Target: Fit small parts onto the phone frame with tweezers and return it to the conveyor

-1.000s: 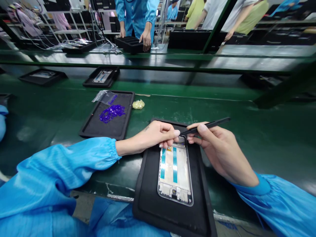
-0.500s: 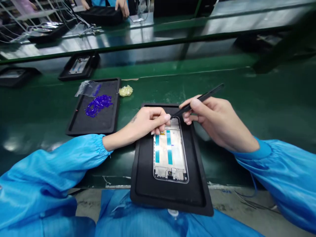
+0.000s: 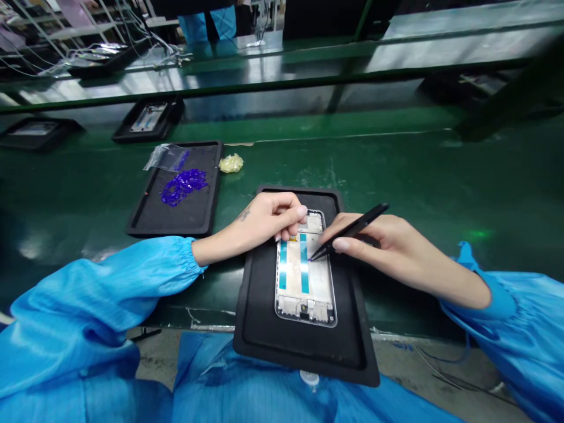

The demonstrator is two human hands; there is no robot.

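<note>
A phone frame (image 3: pixel 294 282) with a silvery inside and two teal strips lies in a black tray (image 3: pixel 304 346) in front of me. My right hand (image 3: pixel 374 241) is closed round black tweezers (image 3: pixel 359 226), whose tips point down at a tiny purple piece (image 3: pixel 310 259) on the frame, right of the strips. Whether the tips grip the piece is too small to tell. Thumb and fingers pinched together, my left hand (image 3: pixel 275 217) rests over the frame's upper left corner. Whatever those fingers hold, if anything, is hidden.
To the left, another black tray (image 3: pixel 185 220) carries a heap of small purple pieces (image 3: pixel 183 187) and a clear plastic bag (image 3: pixel 165 157). A crumpled yellowish lump (image 3: pixel 231 163) sits beside it. Farther back are a tray with a phone frame (image 3: pixel 148 117) and a green rail (image 3: pixel 264 88).
My right hand has brought the tweezers down from the frame's top edge to the purple piece in its middle. The left hand stays at the upper corner. The view has shifted slightly.
</note>
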